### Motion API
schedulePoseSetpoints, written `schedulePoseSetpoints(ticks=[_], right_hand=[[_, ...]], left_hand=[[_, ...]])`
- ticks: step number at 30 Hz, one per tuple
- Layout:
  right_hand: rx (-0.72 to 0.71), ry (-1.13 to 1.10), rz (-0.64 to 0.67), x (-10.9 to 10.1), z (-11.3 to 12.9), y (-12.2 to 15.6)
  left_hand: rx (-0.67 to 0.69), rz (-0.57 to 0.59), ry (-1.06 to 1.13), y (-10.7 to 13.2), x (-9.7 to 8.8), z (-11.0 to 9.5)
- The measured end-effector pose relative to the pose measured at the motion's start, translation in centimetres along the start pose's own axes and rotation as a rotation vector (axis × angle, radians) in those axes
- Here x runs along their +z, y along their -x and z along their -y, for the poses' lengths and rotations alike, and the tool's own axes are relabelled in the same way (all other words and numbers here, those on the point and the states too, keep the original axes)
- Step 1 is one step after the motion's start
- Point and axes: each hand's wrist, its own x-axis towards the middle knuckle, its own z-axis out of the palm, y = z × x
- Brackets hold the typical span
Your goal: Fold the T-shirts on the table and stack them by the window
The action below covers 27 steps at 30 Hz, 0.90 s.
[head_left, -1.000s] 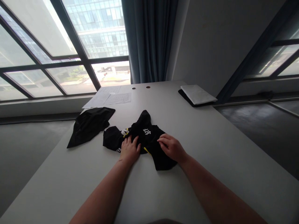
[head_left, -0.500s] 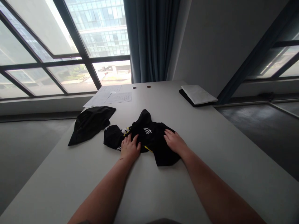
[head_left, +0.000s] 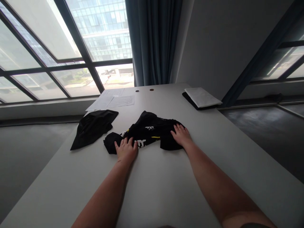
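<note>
A crumpled black garment with white lettering and thin yellow trim lies across the table in front of me; its exact kind is hard to tell in the folds. My left hand rests with spread fingers on its near left part, beside a bunched black end. On the right end of the cloth, my right hand presses down flat, fingers stretched. Neither hand grips the fabric. Left of the garment lies a dark piece of cloth or hat-like item, touched by no hand.
The white table carries printed papers at the far left. A white flat packet lies over a black flat item at the far right. Two round cable holes sit near the back edge, before a blue curtain and windows.
The garment is stretched wider, and its near right edge has shifted away from me. My left hand has slid slightly left; my right hand has moved farther off and a little right.
</note>
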Motion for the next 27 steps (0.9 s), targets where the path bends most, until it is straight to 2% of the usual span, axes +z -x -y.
schedulePoseSetpoints(ticks=[4, 7, 11, 14, 17, 21, 22, 24, 27], right_hand=[[-0.039, -0.023, -0.029, 0.2, -0.6, -3.1], [-0.164, -0.065, -0.055, 0.1, -1.2, -5.7], [-0.387, -0.164, -0.128, -0.7, -2.0, -8.6], [-0.425, -0.201, -0.234, -1.9, -2.3, -8.7], [-0.405, -0.235, -0.395, -3.2, -2.2, -6.3], [-0.410, -0.271, -0.524, -4.1, -0.8, 0.0], [-0.441, -0.285, -0.518, -4.1, 0.0, 1.8], [-0.480, -0.248, -0.413, -3.6, 1.5, 5.2], [-0.398, -0.130, -0.281, -2.4, 3.2, 8.1]], left_hand=[[-0.059, -0.035, 0.009, -1.1, -0.3, 1.8], [-0.065, -0.059, 0.003, -1.3, -0.2, 2.1], [0.046, -0.093, 0.034, -0.7, -0.2, 1.2], [0.170, -0.139, 0.078, 0.1, -0.8, 0.2], [0.265, -0.195, 0.083, 1.2, -1.7, -0.8], [0.370, -0.184, 0.061, 2.7, -2.6, -2.3], [0.391, -0.160, 0.061, 3.0, -2.8, -2.7], [0.425, -0.085, 0.061, 3.7, -2.9, -3.5], [0.501, 0.054, 0.059, 4.8, -3.2, -4.5]])
